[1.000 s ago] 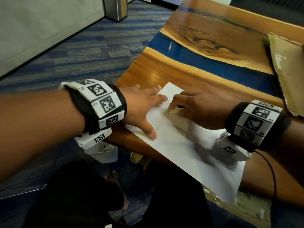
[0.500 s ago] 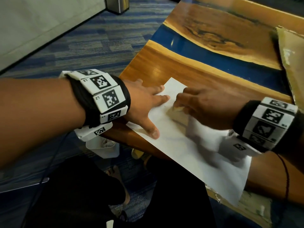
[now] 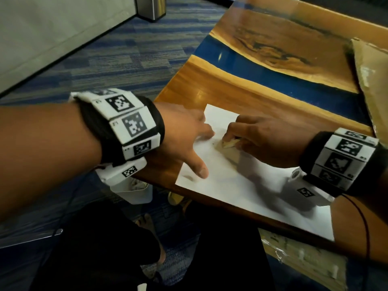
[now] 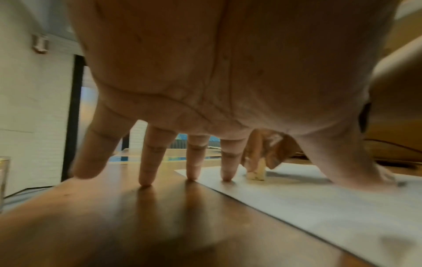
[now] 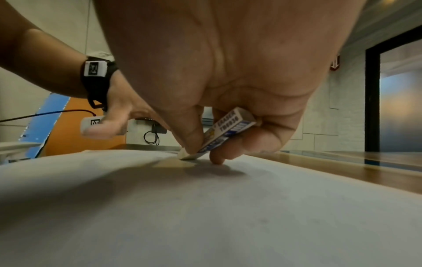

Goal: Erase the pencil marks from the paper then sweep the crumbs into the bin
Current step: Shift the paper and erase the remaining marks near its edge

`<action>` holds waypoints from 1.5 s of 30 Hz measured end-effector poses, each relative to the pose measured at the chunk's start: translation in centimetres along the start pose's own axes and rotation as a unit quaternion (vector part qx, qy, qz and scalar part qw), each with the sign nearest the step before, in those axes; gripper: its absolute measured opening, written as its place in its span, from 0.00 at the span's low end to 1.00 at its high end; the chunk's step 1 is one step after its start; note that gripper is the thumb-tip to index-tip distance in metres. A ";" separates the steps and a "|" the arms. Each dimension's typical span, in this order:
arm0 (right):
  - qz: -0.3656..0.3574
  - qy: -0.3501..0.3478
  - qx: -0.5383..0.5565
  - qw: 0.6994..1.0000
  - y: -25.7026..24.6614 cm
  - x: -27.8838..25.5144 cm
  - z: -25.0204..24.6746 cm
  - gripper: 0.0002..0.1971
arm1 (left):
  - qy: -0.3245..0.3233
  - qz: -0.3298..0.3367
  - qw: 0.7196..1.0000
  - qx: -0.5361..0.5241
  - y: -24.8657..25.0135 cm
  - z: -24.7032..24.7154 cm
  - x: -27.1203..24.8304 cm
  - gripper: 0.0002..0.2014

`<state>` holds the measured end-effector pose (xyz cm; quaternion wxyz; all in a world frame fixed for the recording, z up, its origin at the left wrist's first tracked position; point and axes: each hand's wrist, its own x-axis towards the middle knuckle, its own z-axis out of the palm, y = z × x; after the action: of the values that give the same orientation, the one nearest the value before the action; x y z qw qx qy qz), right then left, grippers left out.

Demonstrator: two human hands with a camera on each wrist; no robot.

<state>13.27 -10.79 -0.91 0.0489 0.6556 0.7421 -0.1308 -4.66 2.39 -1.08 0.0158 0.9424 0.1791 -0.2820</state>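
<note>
A white sheet of paper (image 3: 231, 185) lies on the wooden table (image 3: 210, 85) near its front left corner. My left hand (image 3: 189, 139) lies flat with spread straight fingers, thumb and forefinger pressing the paper's left edge (image 4: 297, 198), the other fingertips (image 4: 146, 180) on the wood. My right hand (image 3: 258, 139) pinches a white eraser (image 3: 230, 143) in a printed sleeve (image 5: 228, 130) and holds its tip down on the paper (image 5: 205, 207), just right of my left forefinger. Faint dark specks sit beside the eraser tip.
A small white bin (image 3: 134, 190) stands on the floor under the table's left corner, below my left wrist. A cardboard piece (image 3: 373, 85) lies at the table's right. A metal bin (image 3: 151, 7) stands far back on the blue carpet.
The eraser in my right hand has rubbed back and forth over a small spot on the paper. My left hand stays pressed on the sheet's left edge.
</note>
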 end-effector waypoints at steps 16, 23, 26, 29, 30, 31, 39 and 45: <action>-0.096 0.022 -0.015 0.995 -3.1 2.6 1.0 0.13 | -0.017 -0.001 1.000 0.005 -1.9 0.5 1.5 0.69; -0.001 0.045 -0.059 0.997 -1.1 4.3 -0.5 0.13 | -0.004 0.000 1.000 0.015 -2.0 0.6 1.6 0.68; -0.118 0.017 -0.026 0.993 -3.5 3.4 0.0 0.12 | -0.006 0.019 1.000 0.003 -2.2 0.5 1.6 0.68; -0.016 0.028 -0.050 0.998 -1.5 4.9 -1.1 0.15 | 0.000 0.013 1.000 0.010 -2.3 0.7 1.8 0.69; 0.009 0.027 -0.057 0.998 -1.0 5.1 -1.1 0.15 | 0.001 0.008 1.000 0.011 -2.3 0.8 1.8 0.69; 0.002 0.030 -0.057 0.998 -1.1 5.0 -1.0 0.14 | 0.001 0.007 1.000 0.008 -2.3 0.8 1.8 0.69; 0.000 0.029 -0.085 0.996 -0.2 4.5 -1.1 0.13 | -0.010 -0.005 1.000 0.012 -2.2 0.8 1.8 0.68; -0.131 0.005 -0.030 0.991 -2.5 3.2 0.0 0.12 | -0.015 0.000 1.000 0.007 -2.0 0.4 1.7 0.69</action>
<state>10.37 -7.98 -1.38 0.0468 0.5516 0.8254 -0.1105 -4.21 4.81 -2.18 0.0119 0.9381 0.1773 -0.2974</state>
